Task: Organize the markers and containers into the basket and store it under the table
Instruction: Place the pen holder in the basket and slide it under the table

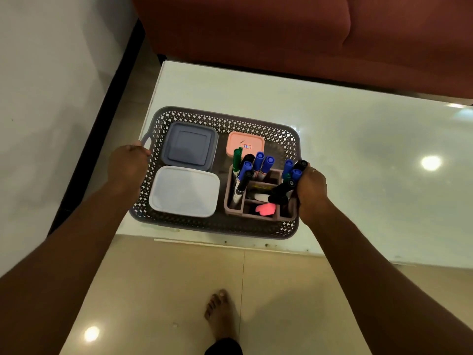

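A grey perforated basket (222,117) sits at the near left corner of the white table (345,139). Inside lie a grey-blue lidded container (189,147), a white lidded container (184,192), a small pink container (245,143) and a mauve divided organizer (235,208). The organizer holds several blue, black and green markers (258,162) standing upright, plus a pink item (266,209). My left hand (126,165) grips the basket's left handle. My right hand (311,190) grips the basket's right side, next to the markers.
A dark red sofa (281,34) runs along the table's far edge. Beige tiled floor (163,290) lies in front of the table, with my bare foot (220,313) on it. A white wall (46,98) with a dark baseboard stands to the left.
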